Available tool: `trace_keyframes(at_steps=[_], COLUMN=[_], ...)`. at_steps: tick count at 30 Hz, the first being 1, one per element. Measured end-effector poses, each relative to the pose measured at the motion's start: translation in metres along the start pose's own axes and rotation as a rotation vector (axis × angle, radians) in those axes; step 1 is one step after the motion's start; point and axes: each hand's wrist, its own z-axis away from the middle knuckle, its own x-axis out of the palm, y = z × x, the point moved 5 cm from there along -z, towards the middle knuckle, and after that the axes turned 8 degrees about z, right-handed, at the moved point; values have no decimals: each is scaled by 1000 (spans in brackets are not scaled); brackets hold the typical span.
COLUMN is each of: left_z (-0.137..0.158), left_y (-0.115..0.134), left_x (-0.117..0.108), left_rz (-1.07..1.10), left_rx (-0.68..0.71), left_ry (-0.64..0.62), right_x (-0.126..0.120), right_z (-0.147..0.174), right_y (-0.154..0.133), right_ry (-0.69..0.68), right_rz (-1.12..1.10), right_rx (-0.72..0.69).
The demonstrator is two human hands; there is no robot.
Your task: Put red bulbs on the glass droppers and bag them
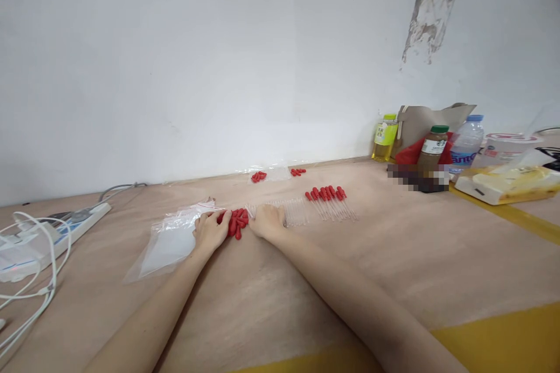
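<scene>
Left hand point(212, 229) curls against the pile of red bulbs point(238, 221), fingers bent; can't tell if one is pinched. Right hand point(268, 220) sits just right of the pile, fingers mostly hidden, grip unclear. Clear tubes point(296, 211) lie right beside it, red-topped droppers point(324, 193) farther right. Plastic bags point(168, 245) left of left hand.

Red bulbs point(239, 221) looked smooth and rubbery; the tubes point(297, 212) were glassy; the bag point(168, 247), glossy plastic; the wall point(184, 70), matt.
</scene>
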Motion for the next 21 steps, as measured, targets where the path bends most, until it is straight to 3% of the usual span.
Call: trace_keyframes(at_steps=[8,14,16,18,21], left_z=[7,8,12,20,41], left_y=[12,11,20,37,61], left_x=[7,-7,-15,-20,-17], left_rz=[16,15,19,30,28], left_rx=[5,60,191,449,809], left_ry=[10,84,138,94,-211], right_x=[-2,-22,-31,-39,-43], right_z=[1,11,22,38,64], right_y=[12,34,53,71,100], right_ry=[-16,6,28,77,103], right_rz=[25,18,9,0,48], right_rx=[13,-72,-154,-341,-531])
